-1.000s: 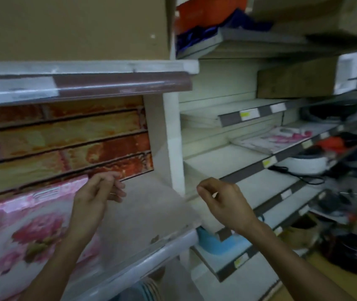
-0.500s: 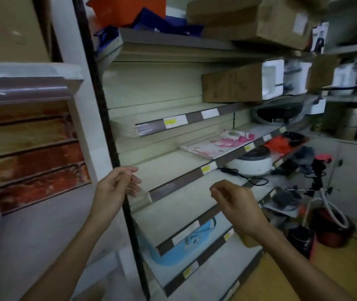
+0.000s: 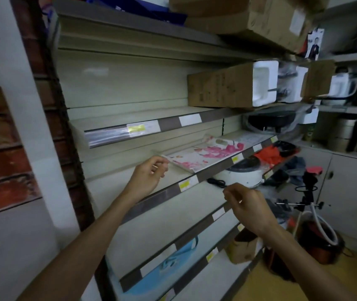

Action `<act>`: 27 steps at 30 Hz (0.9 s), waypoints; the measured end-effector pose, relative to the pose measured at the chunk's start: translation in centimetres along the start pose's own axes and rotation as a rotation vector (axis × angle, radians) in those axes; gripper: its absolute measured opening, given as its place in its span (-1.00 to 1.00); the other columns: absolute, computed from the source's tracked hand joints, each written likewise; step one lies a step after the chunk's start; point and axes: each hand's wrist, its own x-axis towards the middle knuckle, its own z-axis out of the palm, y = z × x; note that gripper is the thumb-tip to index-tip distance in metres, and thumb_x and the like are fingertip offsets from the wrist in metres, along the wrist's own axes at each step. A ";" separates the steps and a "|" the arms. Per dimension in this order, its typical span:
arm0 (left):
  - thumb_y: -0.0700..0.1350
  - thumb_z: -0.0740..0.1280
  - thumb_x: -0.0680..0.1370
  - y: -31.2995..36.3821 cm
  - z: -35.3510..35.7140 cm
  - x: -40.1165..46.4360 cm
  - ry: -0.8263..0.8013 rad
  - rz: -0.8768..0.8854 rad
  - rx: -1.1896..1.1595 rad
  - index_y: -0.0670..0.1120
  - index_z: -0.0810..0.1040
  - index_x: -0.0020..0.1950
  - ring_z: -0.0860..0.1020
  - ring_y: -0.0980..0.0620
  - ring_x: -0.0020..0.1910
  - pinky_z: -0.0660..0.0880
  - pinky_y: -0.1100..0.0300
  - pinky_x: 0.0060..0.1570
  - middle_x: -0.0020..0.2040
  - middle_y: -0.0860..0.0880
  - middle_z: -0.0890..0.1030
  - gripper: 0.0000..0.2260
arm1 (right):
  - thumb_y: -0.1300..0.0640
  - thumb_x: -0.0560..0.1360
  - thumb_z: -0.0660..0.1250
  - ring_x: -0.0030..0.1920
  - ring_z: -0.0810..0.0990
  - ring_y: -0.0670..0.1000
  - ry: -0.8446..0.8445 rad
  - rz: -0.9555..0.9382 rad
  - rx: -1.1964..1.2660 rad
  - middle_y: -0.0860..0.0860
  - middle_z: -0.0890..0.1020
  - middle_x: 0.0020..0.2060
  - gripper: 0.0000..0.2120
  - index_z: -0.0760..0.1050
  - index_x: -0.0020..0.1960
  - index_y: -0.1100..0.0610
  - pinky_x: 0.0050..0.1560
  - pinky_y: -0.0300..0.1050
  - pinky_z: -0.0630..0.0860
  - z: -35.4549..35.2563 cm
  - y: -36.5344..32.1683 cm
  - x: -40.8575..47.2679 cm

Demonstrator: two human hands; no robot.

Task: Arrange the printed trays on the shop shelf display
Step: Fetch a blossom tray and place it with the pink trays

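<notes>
**Left hand nearest the tray's near corner; both hands empty**

While both arms reach toward the shelving, neither hand holds anything. Going left to right:

- Far left: a white upright post [image 3: 19,118] with reddish-brown panelling behind it. No tray visible on this side.
- Left hand [image 3: 146,178]: raised in front of the middle shelf [image 3: 166,194], fingers loosely curled, thumb and fingertips close together, nothing between them. Its fingertips sit just beside the near-left corner of the printed tray [image 3: 208,154]; whether they touch the rim I cannot tell.
- Printed tray: white with pink floral print, lying flat on the middle shelf, near its front edge. Long axis runs from lower left to upper right, roughly along the shelf's front strip, away from the person. It lies up and to the right of the left hand.
- Right hand [image 3: 249,206]: lower, in front of the shelf below, fingers curled inward in a narrow pinch shape, empty. Well apart from the tray, which lies above and to its left.
- Right of tray: a white round cooker [image 3: 240,174] on the lower shelf, with a black cord [image 3: 216,182] beside it; cardboard boxes [image 3: 221,88] on the shelf above.

Judgement: left hand is clearly nearer and lines up with the tray's near end. Taking that end and sliding along the long axis looks like the natural next grasp; right hand would need to rise to support the far side.
</notes>
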 end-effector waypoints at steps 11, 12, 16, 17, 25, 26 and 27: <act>0.40 -0.04 0.49 -6.8 6.8 11.7 -0.462 0.377 0.637 -0.01 0.53 0.28 0.45 0.07 0.30 0.29 0.23 0.30 0.24 0.04 0.56 -0.34 | 0.10 0.58 0.26 -0.40 0.52 -0.15 -0.074 0.071 -0.067 -0.07 0.61 -0.36 -0.89 0.55 -0.08 0.01 -0.40 -0.32 0.34 2.7 8.7 9.8; 0.40 -0.06 0.50 -7.3 7.1 12.4 -0.475 0.407 0.652 0.00 0.54 0.26 0.48 0.06 0.25 0.34 0.18 0.29 0.21 0.04 0.58 -0.34 | 0.11 0.57 0.26 -0.39 0.54 -0.14 -0.076 0.081 -0.066 -0.06 0.62 -0.35 -0.89 0.56 -0.07 0.01 -0.39 -0.30 0.38 3.0 9.3 10.3; 0.38 -0.12 0.52 -8.3 8.3 13.9 -0.528 0.445 0.680 0.06 0.55 0.24 0.53 0.06 0.18 0.38 0.14 0.26 0.18 0.07 0.61 -0.36 | 0.15 0.56 0.26 -0.28 0.61 -0.06 -0.105 0.145 -0.050 -0.03 0.67 -0.24 -0.87 0.59 -0.02 0.07 -0.21 -0.10 0.57 4.3 11.0 12.2; 0.38 -0.13 0.52 -8.6 8.5 14.2 -0.538 0.441 0.686 0.07 0.54 0.25 0.52 0.07 0.19 0.37 0.18 0.26 0.19 0.09 0.60 -0.36 | 0.16 0.56 0.26 -0.24 0.62 -0.04 -0.114 0.157 -0.049 -0.02 0.68 -0.21 -0.87 0.59 -0.02 0.08 -0.18 -0.11 0.57 4.5 11.4 12.6; 0.27 -0.09 0.59 -9.3 8.6 15.8 -0.370 0.481 0.549 -0.01 0.60 0.23 0.51 0.13 0.19 0.27 0.39 0.23 0.18 0.06 0.62 -0.41 | 0.12 0.60 0.21 -0.29 0.64 -0.01 -0.155 0.376 0.242 0.04 0.67 -0.27 -0.79 0.55 -0.15 0.10 -0.25 -0.27 0.58 6.3 12.5 17.6; 0.25 -0.06 0.60 -9.0 8.5 16.2 -0.357 0.489 0.520 -0.02 0.59 0.22 0.52 0.14 0.18 0.31 0.38 0.24 0.17 0.06 0.62 -0.44 | 0.13 0.61 0.22 -0.27 0.65 0.03 -0.122 0.453 0.395 0.09 0.66 -0.25 -0.80 0.55 -0.12 0.15 -0.19 -0.14 0.64 6.6 12.4 18.4; 0.23 -0.03 0.61 -8.7 8.4 16.5 -0.341 0.500 0.490 -0.02 0.60 0.21 0.52 0.15 0.17 0.35 0.35 0.23 0.16 0.06 0.62 -0.48 | 0.14 0.62 0.22 -0.23 0.66 0.08 -0.082 0.538 0.546 0.14 0.66 -0.23 -0.79 0.55 -0.09 0.22 -0.15 -0.04 0.66 6.9 12.4 19.4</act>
